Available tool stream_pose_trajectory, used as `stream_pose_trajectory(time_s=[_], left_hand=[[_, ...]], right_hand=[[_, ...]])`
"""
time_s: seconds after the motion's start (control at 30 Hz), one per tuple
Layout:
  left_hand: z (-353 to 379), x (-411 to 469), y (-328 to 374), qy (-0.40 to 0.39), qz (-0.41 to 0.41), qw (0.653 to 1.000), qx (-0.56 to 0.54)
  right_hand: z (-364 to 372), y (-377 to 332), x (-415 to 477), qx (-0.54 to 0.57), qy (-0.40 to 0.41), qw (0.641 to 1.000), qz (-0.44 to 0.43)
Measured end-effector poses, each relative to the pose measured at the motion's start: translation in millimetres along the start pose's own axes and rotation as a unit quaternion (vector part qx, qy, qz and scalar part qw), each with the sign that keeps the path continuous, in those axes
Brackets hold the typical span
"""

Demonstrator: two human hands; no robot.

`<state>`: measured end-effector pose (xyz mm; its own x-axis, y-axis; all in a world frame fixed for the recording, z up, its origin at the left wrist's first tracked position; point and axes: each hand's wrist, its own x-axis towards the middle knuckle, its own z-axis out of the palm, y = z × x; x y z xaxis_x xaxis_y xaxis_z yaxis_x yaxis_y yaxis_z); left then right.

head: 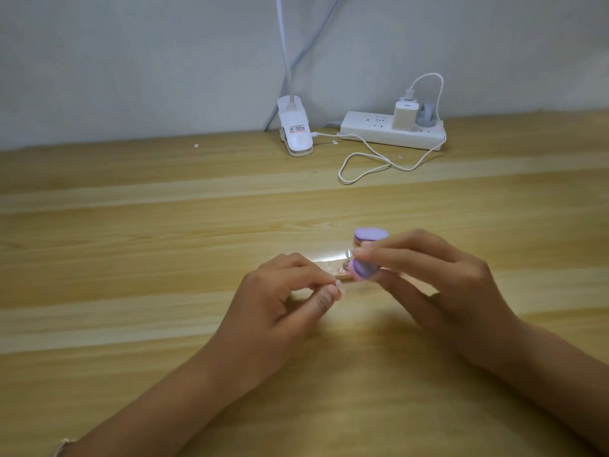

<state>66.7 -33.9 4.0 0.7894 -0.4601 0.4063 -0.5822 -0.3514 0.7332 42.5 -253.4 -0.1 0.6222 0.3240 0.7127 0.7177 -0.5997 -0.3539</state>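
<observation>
Head cam: tiny foam pad job, mid-table [164, 225]

Right hand [438, 275] pinched the purple foam pad [362, 270] by its edges, at 3 o'clock from the left hand [283, 298], whose curled fingers nipped a thin stick [344, 277]. Pad looked featherlight and squishy, so grip the edges gently.

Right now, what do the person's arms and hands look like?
Both forearms are bare, with no sleeves in view. The left hand and right hand show no gloves or rings. A thin pale band circles the left wrist.
</observation>
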Motion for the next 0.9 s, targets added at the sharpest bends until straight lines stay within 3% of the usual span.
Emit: stream_pose_trajectory(time_s=[0.13,0.27,0.4,0.53,0.9], left_hand=[[0,-1,-2,-0.016,0.004,1.0,-0.008],[-1,1,-4,-0.023,-0.021,0.999,-0.022],[-2,0,-6,-0.026,-0.01,0.999,-0.042],[-1,1,-6,-0.018,-0.023,0.998,-0.053],[-2,0,0,-0.022,-0.01,0.997,-0.075]], right_hand=[[14,-12,-6,0.013,-0.042,0.997,-0.064],[4,0,2,-0.02,0.0,1.0,-0.013],[12,-12,-4,-0.009,-0.035,0.998,-0.059],[3,-1,2,-0.033,0.0,0.999,-0.005],[11,-13,-4,0.006,-0.001,0.999,-0.042]])
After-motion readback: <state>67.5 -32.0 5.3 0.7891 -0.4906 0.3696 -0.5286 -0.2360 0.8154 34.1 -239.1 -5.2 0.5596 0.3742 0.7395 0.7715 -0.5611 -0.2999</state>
